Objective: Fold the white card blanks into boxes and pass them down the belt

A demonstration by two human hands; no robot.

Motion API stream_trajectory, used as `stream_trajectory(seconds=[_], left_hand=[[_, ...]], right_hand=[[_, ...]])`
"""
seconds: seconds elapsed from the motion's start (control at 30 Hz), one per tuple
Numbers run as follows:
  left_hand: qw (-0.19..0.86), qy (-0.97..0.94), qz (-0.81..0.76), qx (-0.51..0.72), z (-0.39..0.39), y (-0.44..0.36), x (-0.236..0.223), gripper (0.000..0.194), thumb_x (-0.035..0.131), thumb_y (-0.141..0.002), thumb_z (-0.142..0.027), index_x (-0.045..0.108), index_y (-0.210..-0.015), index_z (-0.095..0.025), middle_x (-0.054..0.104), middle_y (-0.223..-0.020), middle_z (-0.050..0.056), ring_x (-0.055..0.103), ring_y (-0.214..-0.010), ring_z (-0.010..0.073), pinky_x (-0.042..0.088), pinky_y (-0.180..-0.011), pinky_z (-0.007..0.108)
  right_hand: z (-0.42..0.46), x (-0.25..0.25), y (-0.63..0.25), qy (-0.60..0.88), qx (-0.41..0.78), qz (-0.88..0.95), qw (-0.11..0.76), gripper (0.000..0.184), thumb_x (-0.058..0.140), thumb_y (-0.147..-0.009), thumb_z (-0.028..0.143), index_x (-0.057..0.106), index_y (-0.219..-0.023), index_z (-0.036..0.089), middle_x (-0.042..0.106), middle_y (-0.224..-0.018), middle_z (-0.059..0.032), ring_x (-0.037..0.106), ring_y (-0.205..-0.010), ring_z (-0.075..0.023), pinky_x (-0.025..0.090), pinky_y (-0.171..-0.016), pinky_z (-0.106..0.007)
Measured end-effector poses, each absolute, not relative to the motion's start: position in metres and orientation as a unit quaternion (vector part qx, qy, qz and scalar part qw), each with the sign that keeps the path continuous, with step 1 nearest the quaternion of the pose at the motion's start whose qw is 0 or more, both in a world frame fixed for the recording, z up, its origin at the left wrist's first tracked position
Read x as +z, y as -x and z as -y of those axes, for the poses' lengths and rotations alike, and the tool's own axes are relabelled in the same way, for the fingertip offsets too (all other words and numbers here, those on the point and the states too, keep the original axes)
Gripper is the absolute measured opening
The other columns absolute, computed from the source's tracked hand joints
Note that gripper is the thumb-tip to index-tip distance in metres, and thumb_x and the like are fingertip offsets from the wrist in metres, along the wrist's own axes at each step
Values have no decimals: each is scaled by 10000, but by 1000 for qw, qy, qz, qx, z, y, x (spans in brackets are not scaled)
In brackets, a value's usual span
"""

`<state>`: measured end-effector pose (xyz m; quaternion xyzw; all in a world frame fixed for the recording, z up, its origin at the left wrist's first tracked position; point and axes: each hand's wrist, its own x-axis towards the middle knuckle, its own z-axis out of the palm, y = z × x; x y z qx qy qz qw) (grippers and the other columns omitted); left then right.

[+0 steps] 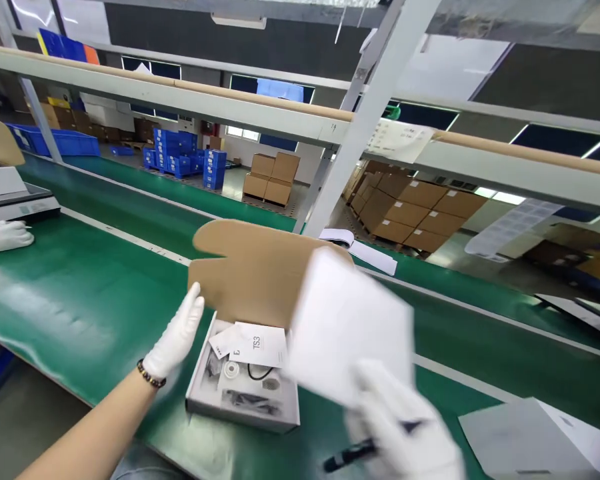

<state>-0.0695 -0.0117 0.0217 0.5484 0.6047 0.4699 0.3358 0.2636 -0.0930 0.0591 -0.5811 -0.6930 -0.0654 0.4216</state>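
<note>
White panel (353, 320) is probably light and stiff, best held by the near edge my right grip (405, 427) pinches, my left grip (177, 339) unclosed beside the box (243, 415).

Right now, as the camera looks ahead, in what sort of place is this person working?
Probably a factory or warehouse packing line: an open box sits on a long green work surface, with stacked cardboard cartons and blue crates beyond.
</note>
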Motion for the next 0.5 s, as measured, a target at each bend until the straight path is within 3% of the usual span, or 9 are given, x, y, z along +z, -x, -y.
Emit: stream_trajectory(seconds=[0.1,0.17,0.23,0.3,0.4,0.43,0.5], left_hand=[[458,-580,-560,374,-6,61,22,820,274,-896,-677,135,-1537,-185,161,-1603,76,165,-1469,251,139,-1205,402],[457,-609,-555,335,-9,53,25,843,302,-885,-685,134,-1537,-177,146,-1606,71,119,-1478,246,101,-1207,396],[423,-638,-570,300,-8,50,28,823,316,-893,-655,148,-1536,-170,126,-1610,62,94,-1481,244,80,-1207,392],[375,-677,-583,248,-7,50,27,760,340,-904,-585,187,-1532,-185,86,-1614,48,136,-1474,272,152,-1194,401],[277,-742,-591,155,-5,47,20,677,402,-883,-471,297,-1504,-221,69,-1615,44,379,-1363,366,362,-1072,457],[248,-756,-590,133,-3,44,17,656,405,-879,-454,335,-1489,-222,117,-1611,61,461,-1295,380,405,-1019,467],[221,-766,-594,109,3,35,13,653,391,-881,-484,376,-1467,-198,325,-1543,134,566,-1167,387,443,-940,478]], right_hand=[[93,33,-208,473,-59,822,313,279,491,-848,179,689,-1033,247,695,-1065,-96,630,-1007,-265,525,-887,-410],[81,18,-173,426,-68,869,243,347,449,-769,54,692,-986,174,695,-1039,-143,633,-987,-283,499,-924,-451],[71,9,-146,450,-47,875,172,367,460,-707,26,679,-985,123,687,-980,-178,639,-904,-296,527,-840,-450],[67,7,-131,501,2,857,119,341,468,-711,36,663,-978,122,673,-938,-170,632,-850,-288,539,-755,-419],[66,13,-132,513,92,848,99,224,525,-772,142,648,-959,144,650,-937,-133,616,-825,-263,533,-737,-380],[65,16,-139,512,107,845,106,261,573,-769,206,639,-1011,134,640,-971,-137,609,-851,-267,531,-755,-379],[61,16,-155,534,100,829,131,511,665,-710,307,585,-1168,95,610,-1080,-171,581,-971,-312,513,-840,-420]])
